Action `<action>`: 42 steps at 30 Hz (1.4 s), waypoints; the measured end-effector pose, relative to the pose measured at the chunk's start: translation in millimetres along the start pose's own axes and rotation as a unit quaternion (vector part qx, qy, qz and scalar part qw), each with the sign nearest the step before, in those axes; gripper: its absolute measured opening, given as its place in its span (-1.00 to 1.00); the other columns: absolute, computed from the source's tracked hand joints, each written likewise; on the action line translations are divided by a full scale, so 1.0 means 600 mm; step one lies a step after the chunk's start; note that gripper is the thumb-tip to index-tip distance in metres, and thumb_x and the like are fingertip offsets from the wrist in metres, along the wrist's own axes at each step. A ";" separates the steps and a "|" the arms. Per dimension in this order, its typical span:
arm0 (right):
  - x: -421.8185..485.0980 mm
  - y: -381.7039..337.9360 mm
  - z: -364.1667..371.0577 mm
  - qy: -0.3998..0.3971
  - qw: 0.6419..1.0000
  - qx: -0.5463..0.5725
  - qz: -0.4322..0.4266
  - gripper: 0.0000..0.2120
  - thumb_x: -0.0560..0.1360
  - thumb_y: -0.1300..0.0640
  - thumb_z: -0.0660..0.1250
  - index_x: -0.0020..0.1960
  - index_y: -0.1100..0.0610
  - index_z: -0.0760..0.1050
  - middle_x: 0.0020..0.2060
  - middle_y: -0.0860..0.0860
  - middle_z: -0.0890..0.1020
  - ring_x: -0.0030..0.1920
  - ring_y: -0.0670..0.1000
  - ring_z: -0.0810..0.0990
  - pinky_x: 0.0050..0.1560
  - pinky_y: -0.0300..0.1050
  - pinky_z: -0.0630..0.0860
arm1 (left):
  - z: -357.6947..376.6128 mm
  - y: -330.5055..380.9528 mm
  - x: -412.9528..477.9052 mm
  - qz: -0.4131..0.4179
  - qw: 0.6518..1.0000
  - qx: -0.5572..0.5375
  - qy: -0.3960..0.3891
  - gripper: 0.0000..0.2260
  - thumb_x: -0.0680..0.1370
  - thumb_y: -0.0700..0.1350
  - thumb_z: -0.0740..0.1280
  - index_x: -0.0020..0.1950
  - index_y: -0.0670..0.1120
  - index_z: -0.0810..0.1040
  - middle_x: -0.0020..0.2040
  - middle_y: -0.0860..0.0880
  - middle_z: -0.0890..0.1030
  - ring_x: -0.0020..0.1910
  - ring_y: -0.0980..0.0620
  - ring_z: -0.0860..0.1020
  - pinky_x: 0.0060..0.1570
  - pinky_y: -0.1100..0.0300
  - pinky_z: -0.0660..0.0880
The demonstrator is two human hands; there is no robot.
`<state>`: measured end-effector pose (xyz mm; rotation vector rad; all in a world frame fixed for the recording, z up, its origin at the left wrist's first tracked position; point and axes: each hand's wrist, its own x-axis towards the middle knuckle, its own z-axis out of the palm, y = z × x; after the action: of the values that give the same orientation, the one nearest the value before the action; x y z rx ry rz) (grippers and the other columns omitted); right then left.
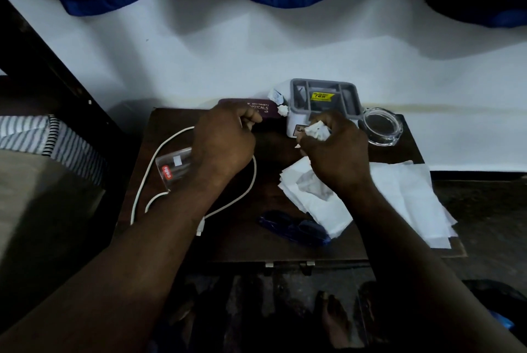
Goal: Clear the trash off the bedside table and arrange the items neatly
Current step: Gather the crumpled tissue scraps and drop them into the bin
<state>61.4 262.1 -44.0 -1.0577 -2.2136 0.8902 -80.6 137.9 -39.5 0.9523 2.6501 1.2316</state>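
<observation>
Trash, a crumpled white paper, sits in our right hand. The fingers are curled tight round it and only its upper part shows above the knuckles. This hand is over the back half of the bedside table, just in front of the grey organiser. Two more small paper balls lie at the left side of the organiser, touching it or very near it.

Our left hand is beside the right one, a little apart. Its fingers are bent inward and, as far as we can see, they pinch the white cable, because a pale piece shows between the fingertips. The cable makes a wide loop on the left part of the table and its plug lies near our left forearm. Inside this loop a glass tumbler lies on its side, partly hidden under our wrist.

Behind the left hand lies a purple spectacle case. A glass ashtray stands right of the organiser. White tissue sheets are spread under our right wrist and hang over the right edge, and dark blue spectacles lie just left of them.

A bed with striped cloth is at the left, and a white wall behind the table.
</observation>
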 end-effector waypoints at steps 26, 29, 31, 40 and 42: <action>0.013 0.077 -0.105 0.104 0.982 0.101 0.122 -0.86 0.46 0.07 0.43 -0.08 0.15 0.66 -0.22 -0.06 0.71 -0.12 -0.01 0.69 -0.10 -0.10 0.61 | 0.102 0.052 -0.025 0.091 0.981 0.082 -0.150 -0.88 0.57 0.07 0.37 0.01 0.14 0.71 0.00 0.09 0.70 -0.03 0.02 0.64 -0.08 0.17 0.48; 0.009 0.082 -0.114 0.105 0.985 0.081 0.107 -0.87 0.47 0.08 0.43 -0.09 0.15 0.64 -0.22 -0.08 0.70 -0.19 -0.09 0.62 -0.14 -0.16 0.50 | 0.131 0.061 -0.034 0.130 0.967 0.107 -0.193 -0.75 0.60 0.02 0.34 0.26 0.20 0.64 0.25 0.05 0.60 0.20 -0.04 0.59 0.18 0.05 0.52; 0.009 0.086 -0.118 0.103 0.988 0.062 0.102 -0.86 0.47 0.07 0.43 -0.09 0.15 0.64 -0.23 -0.07 0.70 -0.21 -0.12 0.61 -0.19 -0.21 0.49 | 0.150 0.061 -0.038 0.133 0.960 0.115 -0.219 -0.66 0.60 0.07 0.34 0.39 0.20 0.55 0.37 0.02 0.52 0.30 -0.06 0.56 0.27 0.01 0.50; 0.007 0.099 -0.126 0.075 0.992 0.013 0.101 -0.85 0.47 0.04 0.36 -0.07 0.08 0.65 -0.25 -0.15 0.70 -0.21 -0.36 0.58 -0.32 -0.52 0.37 | 0.213 0.092 -0.046 0.085 0.957 0.180 -0.209 -0.59 0.58 0.14 0.33 0.44 0.24 0.46 0.44 -0.03 0.43 0.32 -0.20 0.53 0.24 -0.07 0.51; 0.003 0.101 -0.129 0.071 0.993 0.013 0.094 -0.84 0.46 0.03 0.35 -0.05 0.06 0.67 -0.23 -0.16 0.71 -0.23 -0.41 0.57 -0.31 -0.55 0.37 | 0.218 0.105 -0.047 0.082 0.957 0.188 -0.203 -0.62 0.58 0.08 0.33 0.40 0.21 0.49 0.40 -0.05 0.44 0.27 -0.24 0.56 0.18 -0.10 0.52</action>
<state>141.8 318.2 -38.6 -1.2936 -2.0059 0.8906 14.1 240.2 -88.6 1.3311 2.5414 0.4721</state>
